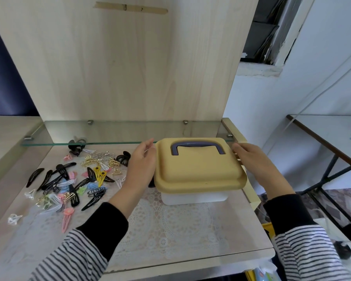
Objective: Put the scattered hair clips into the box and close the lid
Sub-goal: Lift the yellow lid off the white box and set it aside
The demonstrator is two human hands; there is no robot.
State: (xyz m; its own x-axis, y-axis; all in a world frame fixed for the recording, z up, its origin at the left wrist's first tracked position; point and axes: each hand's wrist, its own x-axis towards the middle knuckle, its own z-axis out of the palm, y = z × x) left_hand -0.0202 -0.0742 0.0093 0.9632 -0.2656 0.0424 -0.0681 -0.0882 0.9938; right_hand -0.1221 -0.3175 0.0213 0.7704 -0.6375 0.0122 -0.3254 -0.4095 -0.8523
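Observation:
A white box [195,197] with a yellow lid [199,169] and a purple handle [198,147] stands on the right half of the table. The lid sits on the box. My left hand [141,165] rests against the lid's left edge, and my right hand [251,161] against its right edge, fingers curled on the rim. Many hair clips [73,179] lie scattered on the table to the left of the box: black snap clips, yellow ones, gold, pink and clear ones, and black claw clips [123,158].
A glass shelf [85,134] runs just above the table's back edge, with a wooden panel [120,67] behind it. A lace mat [170,224] covers the table front. The table's right edge [251,191] drops off beside the box. Another table [332,130] stands at the right.

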